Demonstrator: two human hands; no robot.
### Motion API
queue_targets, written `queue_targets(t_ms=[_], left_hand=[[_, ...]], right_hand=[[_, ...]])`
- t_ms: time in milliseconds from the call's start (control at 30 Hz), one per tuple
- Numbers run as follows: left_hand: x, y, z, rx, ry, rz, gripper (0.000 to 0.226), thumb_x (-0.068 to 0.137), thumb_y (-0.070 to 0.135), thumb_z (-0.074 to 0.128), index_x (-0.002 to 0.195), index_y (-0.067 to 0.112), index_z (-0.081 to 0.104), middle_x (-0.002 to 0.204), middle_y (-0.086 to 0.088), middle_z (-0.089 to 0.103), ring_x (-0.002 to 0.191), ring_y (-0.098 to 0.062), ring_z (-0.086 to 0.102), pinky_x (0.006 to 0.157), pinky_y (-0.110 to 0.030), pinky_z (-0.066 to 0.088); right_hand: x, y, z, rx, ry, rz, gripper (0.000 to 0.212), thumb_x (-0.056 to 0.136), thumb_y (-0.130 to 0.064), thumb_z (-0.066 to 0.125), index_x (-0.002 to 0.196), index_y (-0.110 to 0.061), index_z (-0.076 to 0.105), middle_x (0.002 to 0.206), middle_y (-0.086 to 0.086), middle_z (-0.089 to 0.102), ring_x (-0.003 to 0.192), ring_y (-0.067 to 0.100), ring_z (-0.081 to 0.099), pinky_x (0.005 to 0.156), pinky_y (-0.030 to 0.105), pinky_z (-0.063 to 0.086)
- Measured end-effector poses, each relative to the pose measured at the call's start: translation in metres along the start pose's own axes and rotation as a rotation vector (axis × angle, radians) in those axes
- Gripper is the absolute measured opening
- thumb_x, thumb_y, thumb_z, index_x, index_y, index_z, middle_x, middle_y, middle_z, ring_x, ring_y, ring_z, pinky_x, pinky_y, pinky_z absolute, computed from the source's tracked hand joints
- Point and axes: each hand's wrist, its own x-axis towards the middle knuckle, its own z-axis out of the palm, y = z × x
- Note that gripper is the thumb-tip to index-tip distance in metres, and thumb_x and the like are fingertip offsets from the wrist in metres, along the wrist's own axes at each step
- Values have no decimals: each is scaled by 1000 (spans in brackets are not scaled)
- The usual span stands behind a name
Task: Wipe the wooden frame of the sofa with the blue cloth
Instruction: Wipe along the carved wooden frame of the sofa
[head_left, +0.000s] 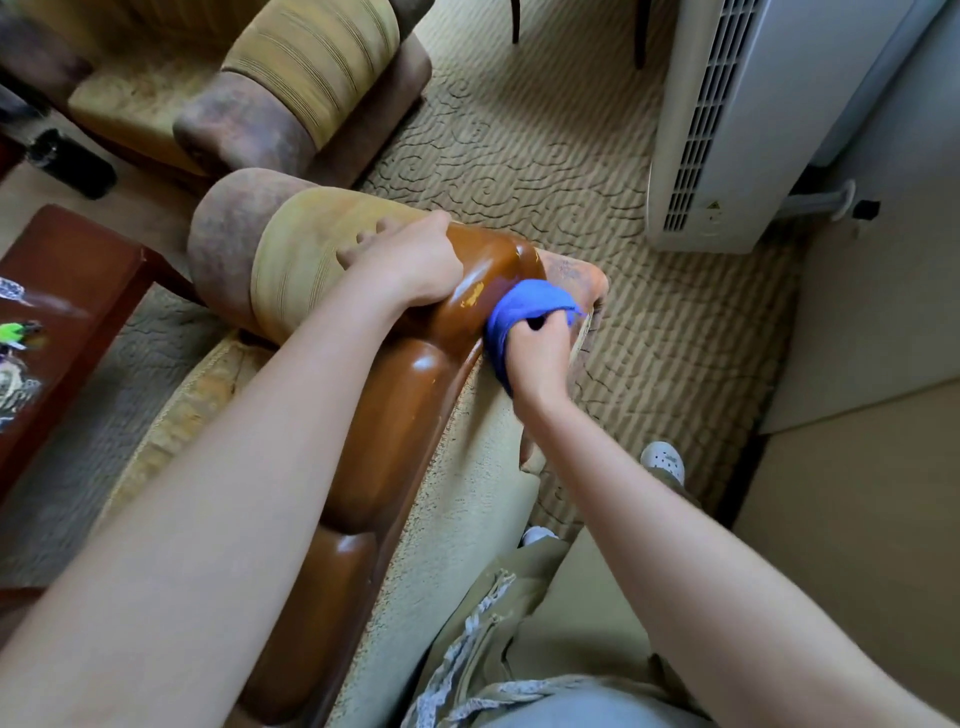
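Glossy brown wood, the sofa's frame, runs along the backrest top. The right hand clutches the blue cloth bunched against its far end. The left hand rests flat there, fingers relaxed on the armrest cushion.

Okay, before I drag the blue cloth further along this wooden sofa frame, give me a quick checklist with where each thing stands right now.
1. Cloth grip: right hand is curled round the bunched blue cloth. Ok.
2. Cloth contact: it presses against the wooden frame near the far curved end. Ok.
3. Bracing: left hand rests on the frame top beside the padded armrest, fingers straight. Ok.
4. Path along the glossy wood toward you: the left forearm lies over part of it. Not ok.
5. Pale chipped spot beside the cloth: go gently there. Not ok.
6. Dust left on the wood: cannot tell.
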Motion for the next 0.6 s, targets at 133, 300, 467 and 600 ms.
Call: queue_targets(t_ms=[133,300,467,600], left_hand=[[-2,2,0,-33,14,16,67,84,17,36,146,36,20,151,-22,24,138,-43,21,112,-58,18],[-6,1,-3,-67,14,-10,83,83,14,39,149,39,-5,153,-26,16,139,-43,22,113,-53,22],[-5,0,-12,-136,9,24,77,88,10,39,152,29,1,149,-18,31,130,-33,39,97,-32,32],[7,2,-14,-123,126,81,67,91,45,46,150,27,20,151,-14,30,137,-33,30,105,-36,29]], right_hand=[[23,-9,-12,-11,-8,102,7,85,-9,46,84,-16,48,82,-1,55,84,19,53,75,28,44],[-25,12,-9,64,-93,-59,12,86,-25,49,92,-20,57,96,-2,63,90,15,57,85,28,45],[-32,7,-15,156,-173,-151,8,95,-14,46,96,-18,53,94,-2,56,81,5,50,73,14,41],[-28,11,-11,184,-171,-179,16,87,-24,43,97,-16,54,97,2,57,87,9,50,82,23,43]])
